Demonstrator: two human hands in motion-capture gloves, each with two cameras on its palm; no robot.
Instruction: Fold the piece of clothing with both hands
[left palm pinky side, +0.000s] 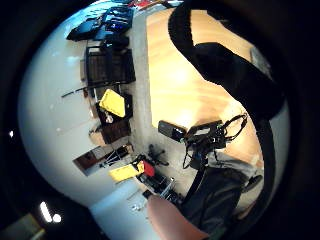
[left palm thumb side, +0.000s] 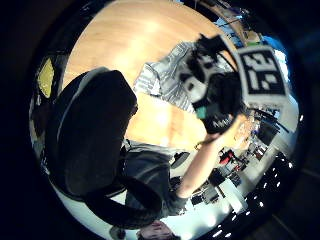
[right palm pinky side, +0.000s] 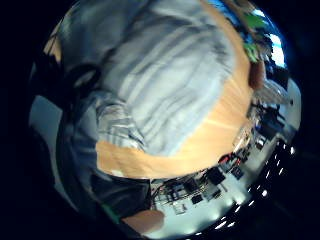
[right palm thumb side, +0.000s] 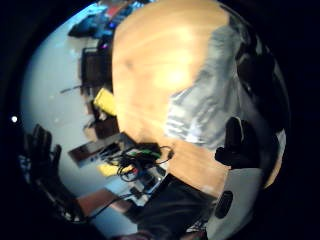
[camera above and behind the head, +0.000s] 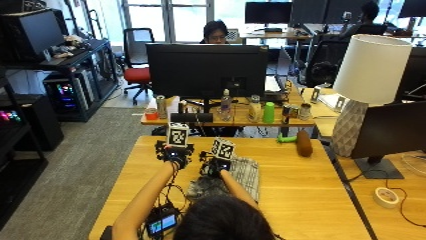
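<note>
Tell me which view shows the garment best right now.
The right little finger side palm view: the striped garment fills it, lying on the wooden table. The right thumb and left thumb views show it smaller; outside, the person's head partly hides it; the left little finger view misses it.

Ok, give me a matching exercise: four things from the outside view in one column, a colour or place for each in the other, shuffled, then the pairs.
Things:
1. piece of clothing
2. lamp
3. office chair
4. bottle

Descriptions:
A. red seat, by the windows
B. green, on the far desk
C. grey striped, on the wooden table
D. white shade, at the right

Pairs: 1-C, 2-D, 3-A, 4-B
</note>
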